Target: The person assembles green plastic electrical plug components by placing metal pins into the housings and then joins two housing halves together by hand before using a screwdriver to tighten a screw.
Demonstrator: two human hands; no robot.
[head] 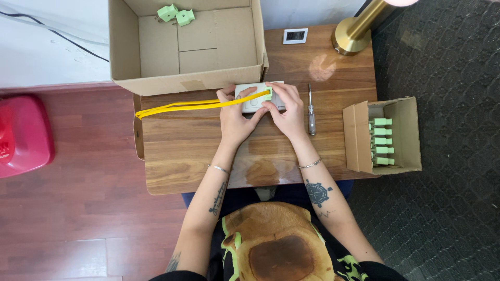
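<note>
Both hands meet over a small white box (253, 100) that lies flat on the wooden worktop (187, 151), just in front of the big cardboard box (156, 52). The left hand (234, 118) presses on the white box's left part, thumb up at its near-left corner, while the right hand (287, 112) closes over its right end, fingers pinching a small green piece (267, 94) on top of it. A yellow strap (182, 106) runs from that green piece across the white box and out to the left, ending in a loop near the worktop's left edge; it lies right along the foot of the big cardboard box. That box stands open, crowding the far side of the worktop, and holds two green plastic parts (176, 14) in its far corner. Just to the right of the right hand lies a screwdriver (311, 112), pointing away from the person. Further right, overhanging the worktop's edge, a smaller open carton (359, 135) lies on its side with a row of green pieces (382, 141) stacked inside. At the far right corner stands a brass lamp base (350, 37), with a small white framed square (295, 36) beside it. A red object (23, 132) sits on the floor to the left.
</note>
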